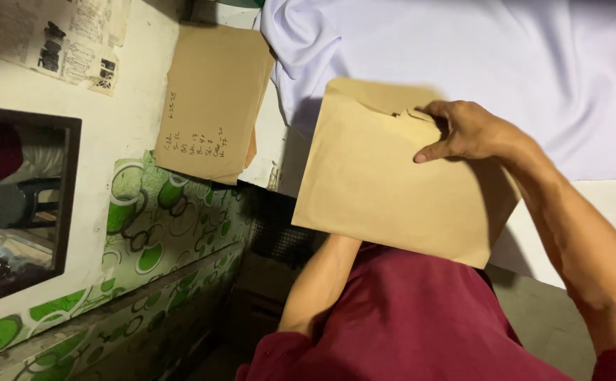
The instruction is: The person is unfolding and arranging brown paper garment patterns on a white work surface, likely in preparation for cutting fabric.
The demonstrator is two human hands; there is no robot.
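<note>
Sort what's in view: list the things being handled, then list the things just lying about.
In hand:
brown envelope, held up
right hand, gripping the envelope's top edge
left hand, hidden behind the envelope

Lying about:
second brown envelope with handwriting, on the wall
white cloth
paper sheet stuck on the wall
green patterned covering
dark framed opening

Envelope (385, 176) = landmark. Right hand (470, 130) on its upper right edge. Cloth (498, 63) behind it. Second envelope (212, 99) to its left, on wall. Left forearm (322, 282) below, hand hidden behind it.
</note>
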